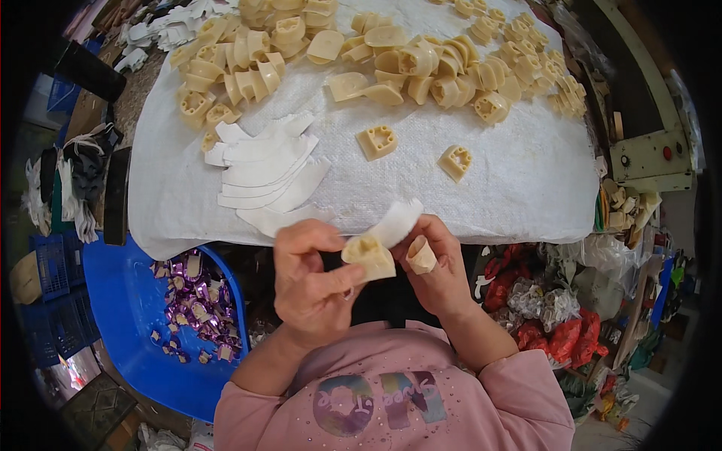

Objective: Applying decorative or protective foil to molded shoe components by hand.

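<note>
Just past the near table edge, my left hand (pixel 316 282) pinches a beige moulded plastic shoe heel (pixel 370 258) between thumb and fingers. A curved white strip (pixel 398 222) rises behind the heel, its near end against it. My right hand (pixel 440 267) has its fingers closed at the strip's right side; a beige cuff-like cover (pixel 421 255) sits around its thumb tip. Beyond my left hand, several more white strips (pixel 263 177) lie fanned on the table. Two loose heels, one left (pixel 376 142) and one right (pixel 455 162), stand farther back.
A white woven sheet (pixel 526 180) covers the table. Many beige heels (pixel 444 68) are heaped along its far side. At lower left, a blue tub (pixel 128 316) holds purple-wrapped heels (pixel 195 301). Red and clear plastic bags (pixel 564 331) lie at right, below a green machine frame (pixel 650 154).
</note>
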### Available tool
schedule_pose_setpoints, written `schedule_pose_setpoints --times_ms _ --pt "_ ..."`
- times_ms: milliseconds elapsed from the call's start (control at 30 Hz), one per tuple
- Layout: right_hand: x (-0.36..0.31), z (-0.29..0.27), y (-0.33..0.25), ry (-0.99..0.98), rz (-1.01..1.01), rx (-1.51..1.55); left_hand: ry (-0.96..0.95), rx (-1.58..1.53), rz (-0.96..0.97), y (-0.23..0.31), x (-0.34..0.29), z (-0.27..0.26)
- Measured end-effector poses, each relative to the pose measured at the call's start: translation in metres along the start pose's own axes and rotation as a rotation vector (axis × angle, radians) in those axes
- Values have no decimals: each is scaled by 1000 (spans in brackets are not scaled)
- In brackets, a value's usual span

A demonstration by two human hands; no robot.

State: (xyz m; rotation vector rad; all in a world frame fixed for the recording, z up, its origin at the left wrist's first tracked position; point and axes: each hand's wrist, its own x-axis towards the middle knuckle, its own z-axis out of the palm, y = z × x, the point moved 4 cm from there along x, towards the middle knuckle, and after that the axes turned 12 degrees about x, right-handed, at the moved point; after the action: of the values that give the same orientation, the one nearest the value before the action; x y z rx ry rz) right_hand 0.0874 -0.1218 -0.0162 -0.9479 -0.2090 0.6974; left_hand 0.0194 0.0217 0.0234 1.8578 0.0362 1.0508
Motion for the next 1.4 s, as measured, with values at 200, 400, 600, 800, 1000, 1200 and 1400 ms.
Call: schedule_pose_setpoints --times_ms 200,400,600,800,1000,1200,1400 --pt "-8 2 -6 -18 -10 201 -282 56 148 1 -6 9" --pt "-13 5 -6 68 70 182 -372 375 351 5 -4 19" --pt "-7 10 -15 -5 -113 -540 -455 600 339 12 0 26" --pt "12 -9 -25 -142 163 -397 -350 155 58 -9 -5 13" --pt "25 -10 -29 -313 248 -106 -458 -48 104 1 0 19" --pt "28 -7 -18 -254 144 -334 -436 84 51 -4 -7 17" --pt "30 -10 -8 -88 11 -267 -369 -87 -200 -11 -11 18"
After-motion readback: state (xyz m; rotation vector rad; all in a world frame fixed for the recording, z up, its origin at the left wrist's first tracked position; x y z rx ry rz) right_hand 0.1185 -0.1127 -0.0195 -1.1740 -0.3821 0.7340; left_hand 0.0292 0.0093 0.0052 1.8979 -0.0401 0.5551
